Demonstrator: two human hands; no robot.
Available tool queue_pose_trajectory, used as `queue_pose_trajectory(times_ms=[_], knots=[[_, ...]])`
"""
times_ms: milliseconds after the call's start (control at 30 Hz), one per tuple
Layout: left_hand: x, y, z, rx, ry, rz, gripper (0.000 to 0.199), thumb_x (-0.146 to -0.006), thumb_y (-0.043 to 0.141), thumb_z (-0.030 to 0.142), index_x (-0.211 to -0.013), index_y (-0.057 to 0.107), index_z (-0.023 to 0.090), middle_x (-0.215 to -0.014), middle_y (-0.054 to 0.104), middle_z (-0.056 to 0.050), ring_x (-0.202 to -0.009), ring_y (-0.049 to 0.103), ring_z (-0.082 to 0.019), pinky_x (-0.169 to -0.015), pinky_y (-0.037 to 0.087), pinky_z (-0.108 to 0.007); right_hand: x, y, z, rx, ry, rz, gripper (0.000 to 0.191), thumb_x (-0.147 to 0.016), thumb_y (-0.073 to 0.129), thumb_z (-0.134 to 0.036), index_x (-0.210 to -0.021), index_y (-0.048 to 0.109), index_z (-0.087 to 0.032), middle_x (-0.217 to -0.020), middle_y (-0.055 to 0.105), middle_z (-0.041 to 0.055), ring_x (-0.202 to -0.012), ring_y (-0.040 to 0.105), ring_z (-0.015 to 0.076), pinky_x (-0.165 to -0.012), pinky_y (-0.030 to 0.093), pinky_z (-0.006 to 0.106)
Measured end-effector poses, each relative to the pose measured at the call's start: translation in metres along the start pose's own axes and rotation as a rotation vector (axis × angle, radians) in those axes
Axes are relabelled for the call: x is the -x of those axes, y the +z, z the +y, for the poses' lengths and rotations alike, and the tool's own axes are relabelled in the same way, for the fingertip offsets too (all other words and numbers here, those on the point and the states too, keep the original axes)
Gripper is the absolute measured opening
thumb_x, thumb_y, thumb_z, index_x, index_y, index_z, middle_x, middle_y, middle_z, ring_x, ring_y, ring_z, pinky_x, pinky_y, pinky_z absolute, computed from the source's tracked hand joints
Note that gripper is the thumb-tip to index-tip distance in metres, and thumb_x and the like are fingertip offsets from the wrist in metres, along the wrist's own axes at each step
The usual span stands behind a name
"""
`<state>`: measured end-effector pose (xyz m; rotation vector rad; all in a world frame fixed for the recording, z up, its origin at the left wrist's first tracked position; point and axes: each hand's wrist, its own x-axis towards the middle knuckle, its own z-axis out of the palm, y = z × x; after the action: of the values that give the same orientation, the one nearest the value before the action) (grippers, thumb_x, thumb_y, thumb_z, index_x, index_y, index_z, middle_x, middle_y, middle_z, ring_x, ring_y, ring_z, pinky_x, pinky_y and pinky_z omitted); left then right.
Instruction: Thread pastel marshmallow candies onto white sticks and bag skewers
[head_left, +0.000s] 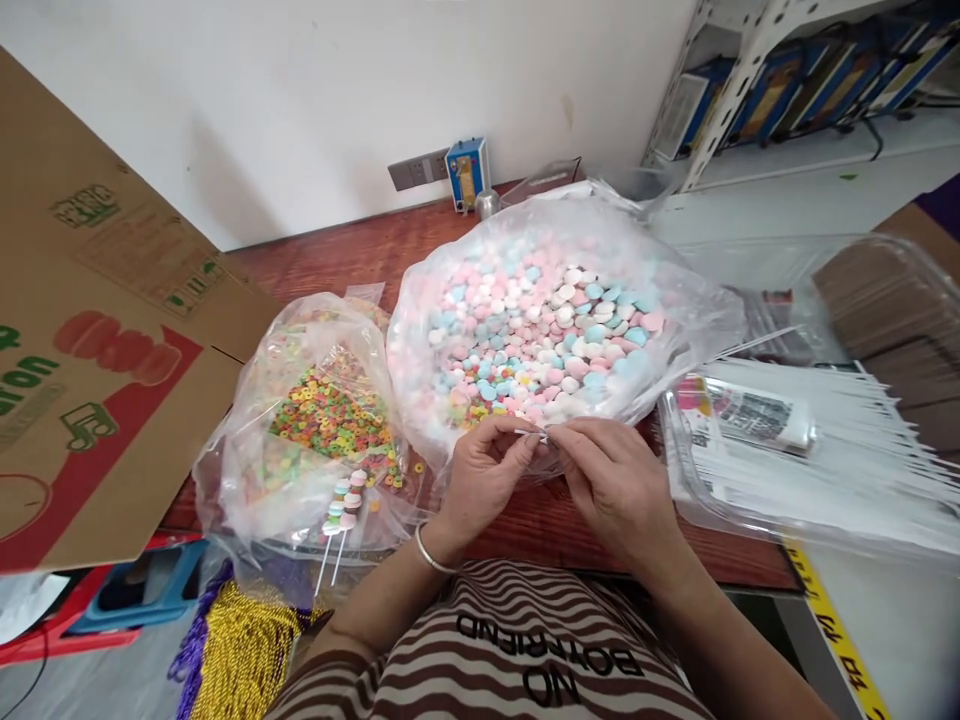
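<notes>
Left grip (484,478): thumb and forefinger pinching a thin white piece (524,432).
Right grip (622,485): fingertips closed on the same piece.
Piece's position: between both grips' fingertips, by the near side of the plastic bag (705,310) of pastel discs (577,320).

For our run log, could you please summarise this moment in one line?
left hand: pinching small white piece; right hand: touching same piece; ahead: pastel discs in plastic bag
</notes>
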<state>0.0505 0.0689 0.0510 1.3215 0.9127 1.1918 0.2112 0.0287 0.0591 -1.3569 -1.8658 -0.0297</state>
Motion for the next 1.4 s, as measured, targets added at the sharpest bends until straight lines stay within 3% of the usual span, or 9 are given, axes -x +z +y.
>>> queue_pose_trajectory(times_ms=[100,200,300,400,567,667,900,1167,1400], knots=[[0.003,-0.007,-0.003,-0.093,0.169,0.124,0.01,-0.093,0.071,0.03,-0.096,0.069,0.021,-0.09,0.076,-0.003,-0.079,0.077,-0.015,-0.073,0.064,-0.027,0.008,0.001,-0.009,-0.136,0.183,0.146,0.017,-0.098,0.06,-0.028,-0.104,0.076,-0.027,-0.099,0.077,0.0105,-0.096,0.071,0.0277,-0.09,0.054,0.045],[0.009,-0.019,-0.003,-0.303,0.522,0.179,0.012,-0.093,0.067,0.016,-0.103,0.067,0.023,-0.1,0.077,-0.004,-0.09,0.078,-0.016,-0.079,0.066,-0.03,0.017,0.005,-0.015,-0.561,0.461,0.07,0.023,-0.101,0.057,-0.04,-0.103,0.075,-0.026,-0.088,0.076,0.0082,-0.077,0.07,0.0234,-0.071,0.058,0.038],[0.015,-0.027,-0.006,-0.568,0.877,-0.114,0.031,-0.086,0.072,0.008,-0.112,0.067,0.024,-0.103,0.079,-0.005,-0.096,0.078,-0.018,-0.085,0.067,-0.033,0.017,0.013,-0.016,-1.077,0.722,0.012,0.036,-0.103,0.05,-0.049,-0.122,0.069,-0.024,-0.087,0.075,0.0063,-0.073,0.07,0.0206,-0.069,0.059,0.036],[0.014,-0.032,-0.01,-0.688,1.009,-0.384,0.035,-0.088,0.07,0.009,-0.12,0.066,0.024,-0.109,0.079,-0.007,-0.107,0.075,-0.02,-0.095,0.065,-0.038,0.009,0.018,-0.012,-1.279,0.813,0.191,0.029,-0.098,0.06,-0.048,-0.114,0.069,-0.025,-0.077,0.07,0.0023,-0.075,0.069,0.0199,-0.074,0.059,0.037],[-0.032,-0.045,-0.011,-0.866,0.915,-0.408,0.038,-0.095,0.058,0.009,-0.13,0.064,0.023,-0.117,0.077,-0.01,-0.114,0.072,-0.02,-0.096,0.062,-0.035,0.006,0.008,0.006,-1.189,0.833,0.438,0.02,-0.098,0.064,-0.042,-0.11,0.068,-0.025,-0.06,0.048,-0.0072,-0.048,0.048,0.0102,-0.049,0.044,0.025],[-0.088,-0.049,-0.01,-1.079,0.545,-0.337,0.029,-0.099,0.05,0.013,-0.117,0.071,0.02,-0.113,0.076,-0.012,-0.105,0.072,-0.023,-0.09,0.061,-0.036,0.015,0.004,0.014,-1.118,0.842,0.361,0.022,-0.099,0.063,-0.039,-0.117,0.065,-0.026,-0.058,0.046,-0.0088,-0.043,0.039,0.0079,-0.042,0.033,0.022],[-0.188,-0.023,-0.031,-1.366,0.145,-0.742,0.019,-0.088,0.057,0.013,-0.092,0.076,0.018,-0.098,0.076,-0.009,-0.091,0.07,-0.024,-0.084,0.052,-0.033,0.035,0.01,0.019,-1.073,0.855,0.229,0.025,-0.099,0.063,-0.041,-0.118,0.066,-0.025,-0.058,0.049,-0.0072,-0.047,0.042,0.0095,-0.041,0.032,0.02],[-0.17,-0.007,-0.033,-1.48,0.205,-0.782,0.006,-0.082,0.065,0.013,-0.082,0.068,0.018,-0.097,0.069,-0.011,-0.093,0.066,-0.026,-0.077,0.047,-0.033,0.036,0.005,0.027,-1.001,0.861,0.228,0.024,-0.099,0.062,-0.042,-0.113,0.067,-0.023,-0.056,0.049,-0.0071,-0.046,0.043,0.009,-0.04,0.033,0.02],[-0.16,-0.005,-0.027,-1.289,0.185,-0.443,0.01,-0.093,0.053,0.015,-0.097,0.062,0.02,-0.088,0.069,-0.007,-0.08,0.063,-0.023,-0.075,0.048,-0.034,0.035,0.003,0.024,-0.993,0.861,0.214,0.023,-0.098,0.062,-0.045,-0.107,0.065,-0.023,-0.055,0.048,-0.0072,-0.044,0.043,0.0093,-0.04,0.034,0.021]])
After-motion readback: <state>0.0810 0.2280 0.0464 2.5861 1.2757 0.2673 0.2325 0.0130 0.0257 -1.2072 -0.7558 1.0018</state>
